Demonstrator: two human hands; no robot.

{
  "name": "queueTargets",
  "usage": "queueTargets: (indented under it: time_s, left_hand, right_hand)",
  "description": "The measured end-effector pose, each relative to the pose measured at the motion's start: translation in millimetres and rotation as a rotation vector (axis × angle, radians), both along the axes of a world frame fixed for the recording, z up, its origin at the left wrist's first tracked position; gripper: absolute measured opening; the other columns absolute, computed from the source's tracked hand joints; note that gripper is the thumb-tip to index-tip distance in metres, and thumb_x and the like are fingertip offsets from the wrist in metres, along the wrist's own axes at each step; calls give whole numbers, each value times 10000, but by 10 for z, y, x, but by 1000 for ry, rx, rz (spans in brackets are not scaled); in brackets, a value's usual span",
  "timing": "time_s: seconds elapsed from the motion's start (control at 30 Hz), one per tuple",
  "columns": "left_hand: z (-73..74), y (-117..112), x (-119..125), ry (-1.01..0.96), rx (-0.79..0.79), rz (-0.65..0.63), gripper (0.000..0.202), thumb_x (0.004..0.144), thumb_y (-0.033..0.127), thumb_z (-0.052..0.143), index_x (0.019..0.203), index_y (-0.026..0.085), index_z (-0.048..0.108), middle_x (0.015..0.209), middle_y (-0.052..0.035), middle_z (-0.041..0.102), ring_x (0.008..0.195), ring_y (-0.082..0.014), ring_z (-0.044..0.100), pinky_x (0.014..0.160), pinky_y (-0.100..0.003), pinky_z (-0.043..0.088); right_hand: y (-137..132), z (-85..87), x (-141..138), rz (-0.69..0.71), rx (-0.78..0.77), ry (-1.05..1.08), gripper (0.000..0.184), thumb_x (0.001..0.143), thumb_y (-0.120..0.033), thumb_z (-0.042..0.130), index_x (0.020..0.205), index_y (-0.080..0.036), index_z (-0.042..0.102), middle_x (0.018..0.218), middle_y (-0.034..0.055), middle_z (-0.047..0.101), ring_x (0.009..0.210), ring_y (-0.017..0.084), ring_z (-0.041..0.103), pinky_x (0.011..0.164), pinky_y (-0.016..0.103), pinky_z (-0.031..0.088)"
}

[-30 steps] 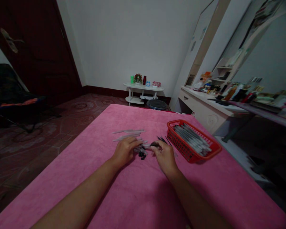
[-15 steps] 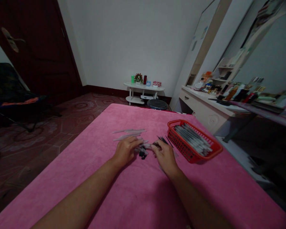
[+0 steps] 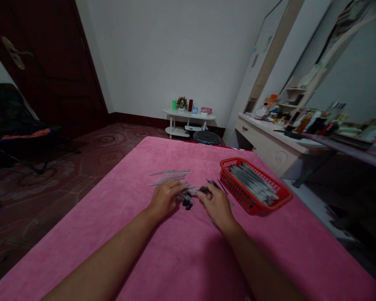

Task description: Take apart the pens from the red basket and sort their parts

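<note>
Both my hands rest on a pink cloth-covered surface. My left hand curls its fingers around a clear pen barrel among a small heap of barrels. My right hand pinches the other end of that barrel, close to the left fingertips. Several small black caps lie just under the two hands. More loose clear barrels lie beyond my left hand. Thin dark refills lie beyond my right hand.
A red plastic basket filled with assembled pens stands to the right of my right hand. Past the pink surface are a white low table, a round dark stool, a dresser on the right and a dark chair on the left.
My right hand has shifted slightly left toward the left hand. The left hand has stayed where it was.
</note>
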State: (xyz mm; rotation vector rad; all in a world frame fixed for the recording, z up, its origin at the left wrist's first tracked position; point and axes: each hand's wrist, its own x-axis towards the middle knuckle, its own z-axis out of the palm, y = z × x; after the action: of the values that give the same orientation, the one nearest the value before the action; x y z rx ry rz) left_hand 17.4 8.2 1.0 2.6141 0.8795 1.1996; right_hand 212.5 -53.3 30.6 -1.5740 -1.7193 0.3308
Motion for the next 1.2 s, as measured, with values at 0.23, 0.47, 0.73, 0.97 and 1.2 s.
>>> queueTargets:
  time_s: [0.23, 0.47, 0.73, 0.97, 1.2]
  left_hand:
    - [-9, 6, 2, 1, 13, -20, 484, 689, 19, 578, 1109, 244, 662, 999, -61, 692, 935, -214, 641, 798, -352, 527]
    - [5, -10, 5, 13, -4, -28, 515, 681, 5, 573, 1126, 251, 656, 997, -55, 688, 925, -212, 638, 798, -348, 524]
    - [13, -19, 11, 11, -8, -23, 534, 676, -15, 561, 1130, 250, 656, 961, -51, 690, 892, -208, 641, 769, -336, 525]
    - [-5, -8, 13, -11, -20, -27, 470, 702, 8, 557, 1106, 223, 660, 977, -70, 689, 903, -208, 645, 780, -342, 530]
    - [-34, 12, 10, -1, -5, -34, 495, 674, -9, 561, 1097, 224, 670, 964, -67, 699, 885, -215, 646, 767, -343, 531]
  right_hand:
    - [2, -2, 15, -3, -53, -60, 380, 910, -413, 440, 619, -208, 572, 557, 6, 580, 521, 146, 520, 514, 241, 312]
    - [-9, 34, 5, 22, -46, -108, 373, 910, -398, 446, 612, -207, 561, 571, 3, 571, 535, 144, 515, 530, 247, 289]
    - [-9, 24, 12, -4, -11, -111, 291, 882, -389, 508, 656, -212, 556, 596, -7, 570, 548, 144, 504, 529, 242, 284]
    - [-16, 62, 11, 9, -24, -112, 288, 883, -383, 494, 674, -199, 570, 599, -3, 562, 567, 138, 500, 534, 234, 282]
    - [34, -47, 36, 61, -179, 123, 382, 883, -431, 466, 588, -193, 504, 503, -21, 515, 464, 110, 477, 471, 217, 300]
